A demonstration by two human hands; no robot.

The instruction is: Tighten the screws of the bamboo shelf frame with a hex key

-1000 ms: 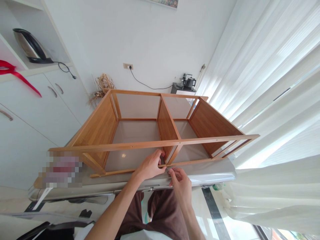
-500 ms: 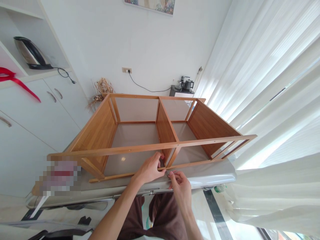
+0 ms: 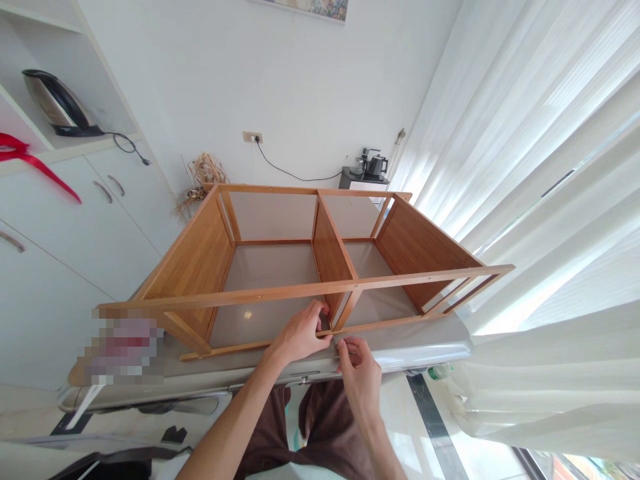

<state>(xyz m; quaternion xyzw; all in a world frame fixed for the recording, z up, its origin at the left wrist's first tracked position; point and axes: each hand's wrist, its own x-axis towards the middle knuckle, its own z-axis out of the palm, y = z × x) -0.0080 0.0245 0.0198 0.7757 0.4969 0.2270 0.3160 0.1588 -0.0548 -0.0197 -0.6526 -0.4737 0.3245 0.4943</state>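
A wooden shelf frame (image 3: 280, 295) lies on its side on a table, its middle board (image 3: 336, 237) dividing it into two bays. My left hand (image 3: 301, 331) is closed around the near lower rail, just left of the middle board, with the thumb in front and the fingers behind. Close beside it, my right hand (image 3: 359, 363) pinches a small thin metal piece (image 3: 335, 342) that looks like a hex key, held against the rail at the joint under the middle board. Its far end is too small to make out. A screw head (image 3: 357, 287) shows in the upper near rail.
The table (image 3: 425, 343) has a rounded, glossy front edge. A blurred-out patch (image 3: 125, 347) covers something at its left end. White cabinets (image 3: 65, 233) with a kettle (image 3: 63, 103) stand left, dried stalks (image 3: 205, 173) behind. Curtains (image 3: 540, 200) hang right; a bottle (image 3: 440, 371) is below.
Both hands stay at the same joint, with the right fingers shifted very slightly. The whole view has moved a little; the frame appears unmoved on the table.
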